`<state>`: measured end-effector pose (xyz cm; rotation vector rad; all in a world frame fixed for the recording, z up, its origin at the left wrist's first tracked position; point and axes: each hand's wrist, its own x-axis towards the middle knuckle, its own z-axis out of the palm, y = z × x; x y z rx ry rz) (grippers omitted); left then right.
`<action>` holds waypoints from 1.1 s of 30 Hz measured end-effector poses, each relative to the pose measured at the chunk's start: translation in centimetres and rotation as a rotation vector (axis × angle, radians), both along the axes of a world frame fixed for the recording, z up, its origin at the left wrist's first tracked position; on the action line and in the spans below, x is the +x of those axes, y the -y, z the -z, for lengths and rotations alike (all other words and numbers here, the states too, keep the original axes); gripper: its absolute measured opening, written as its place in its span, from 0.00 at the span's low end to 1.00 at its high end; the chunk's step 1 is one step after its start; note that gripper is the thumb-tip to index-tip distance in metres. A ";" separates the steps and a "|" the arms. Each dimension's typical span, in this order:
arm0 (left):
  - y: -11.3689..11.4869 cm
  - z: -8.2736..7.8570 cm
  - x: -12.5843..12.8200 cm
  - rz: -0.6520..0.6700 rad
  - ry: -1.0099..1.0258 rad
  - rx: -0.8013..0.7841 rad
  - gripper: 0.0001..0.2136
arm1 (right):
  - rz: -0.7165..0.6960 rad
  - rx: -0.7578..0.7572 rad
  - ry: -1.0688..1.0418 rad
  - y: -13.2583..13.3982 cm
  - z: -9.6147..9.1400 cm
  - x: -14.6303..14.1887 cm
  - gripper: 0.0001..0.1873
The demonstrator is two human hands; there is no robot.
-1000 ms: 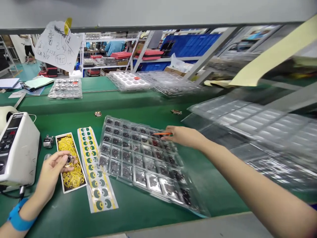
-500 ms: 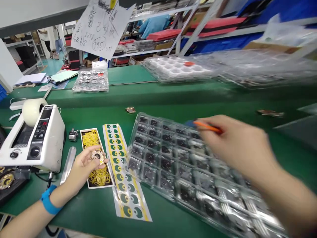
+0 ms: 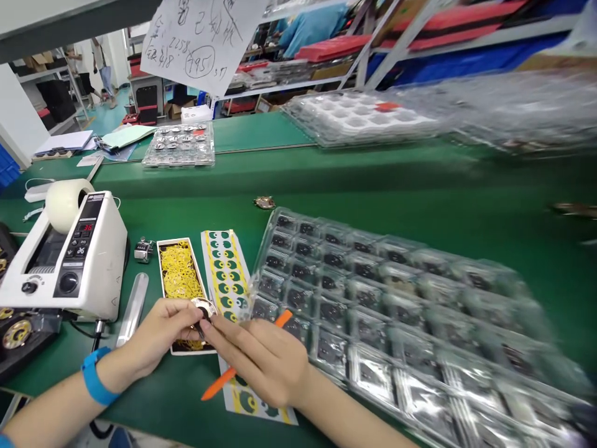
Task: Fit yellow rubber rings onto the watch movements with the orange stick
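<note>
My left hand (image 3: 161, 326), with a blue band on the wrist, pinches a round metal disc part (image 3: 204, 306) above the box of yellow rings (image 3: 183, 267). The fingertips of my right hand (image 3: 265, 358) meet the disc, closed around a small dark piece (image 3: 200, 328) whose kind I cannot make out. An orange pointed stick (image 3: 218, 384) is tucked across the same right hand, partly hidden by its fingers. Under the right hand lies a sheet of yellow-edged stickers (image 3: 228, 274). To the right, a clear plastic tray (image 3: 342, 358) holds dark parts in rows of pockets.
A white tape dispenser (image 3: 105, 249) stands at left, near a small metal counter (image 3: 143, 250) and a clear strip (image 3: 133, 308). One metal part (image 3: 264, 203) lies behind the tray. More trays (image 3: 180, 146) sit on the raised ledge. A handwritten paper (image 3: 200, 43) hangs above.
My right hand has come left from over the clear tray to the disc in my left hand, bringing the orange stick along. The camera view has shifted slightly.
</note>
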<state>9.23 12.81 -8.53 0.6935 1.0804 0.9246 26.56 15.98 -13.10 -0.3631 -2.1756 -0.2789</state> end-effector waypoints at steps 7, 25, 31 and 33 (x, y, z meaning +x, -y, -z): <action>-0.2 0.7 -0.1 0.031 -0.187 0.118 0.16 | -0.040 0.053 0.123 0.4 -1.3 -0.6 0.22; 0.9 1.4 -0.2 0.073 0.002 0.263 0.23 | 0.091 -1.115 -0.562 -0.3 -3.0 -0.1 0.08; 1.2 1.8 0.0 0.099 -0.104 0.355 0.20 | -0.014 -1.264 -0.592 -0.2 -2.3 -0.9 0.08; 1.2 2.1 -0.1 0.103 -0.125 0.373 0.19 | -0.016 -1.260 -0.588 -0.1 -2.2 -1.0 0.09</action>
